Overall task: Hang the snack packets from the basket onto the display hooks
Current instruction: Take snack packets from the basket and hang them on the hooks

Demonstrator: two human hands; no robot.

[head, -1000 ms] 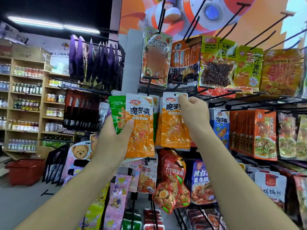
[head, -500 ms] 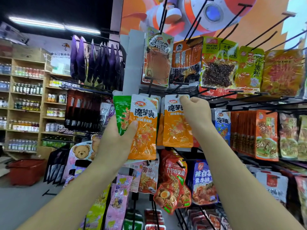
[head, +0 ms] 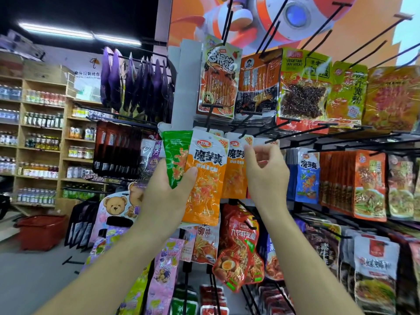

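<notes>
Restocking risk: left grip (head: 167, 192) pinches orange packet (head: 205, 180) and green packet (head: 176, 153); right grip (head: 266, 176), apparently empty, hovers at the hung packet (head: 234, 178), which a nudge could unhook.

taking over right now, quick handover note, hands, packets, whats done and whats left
Left hand grips a green packet and an orange packet together, raised at the rack.
Right hand is loose-fingered at the upper right edge of the hung orange packet, gripping nothing.
Done: that packet looks hung on its hook in the middle row.
Left: hang the two held packets, the orange one probably on the same hook. Then check the red basket on the floor to the left; its contents cannot be seen.
</notes>
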